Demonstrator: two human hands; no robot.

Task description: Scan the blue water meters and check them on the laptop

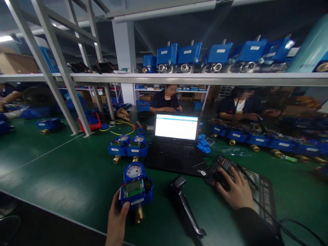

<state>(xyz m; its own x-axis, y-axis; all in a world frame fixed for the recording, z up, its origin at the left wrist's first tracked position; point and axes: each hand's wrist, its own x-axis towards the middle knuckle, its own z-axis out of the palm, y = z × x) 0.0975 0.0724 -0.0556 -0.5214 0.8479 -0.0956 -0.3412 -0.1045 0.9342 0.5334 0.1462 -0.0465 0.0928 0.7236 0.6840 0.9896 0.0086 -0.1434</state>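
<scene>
My left hand point(118, 212) grips the lower left side of a blue water meter point(137, 191), thumb at its front. The meter has a round dial, a small display and a brass fitting pointing towards me. My right hand point(237, 189) rests over a black computer mouse point(221, 180) on a dark printed mouse pad point(263, 194), fingers curved over it. Between my hands lies a black barcode scanner point(186, 208). Behind it a laptop point(175, 147) stands unfolded with a bright screen; its text is too small to read. Two more blue meters point(127, 147) sit left of the laptop.
A row of blue meters point(258, 139) lines the right side of the green bench point(64, 177). Blue gloves point(203, 144) and a yellow cable point(124, 128) lie near the laptop. Overhead, a shelf point(192, 80) carries larger blue meters. Two people work across the bench.
</scene>
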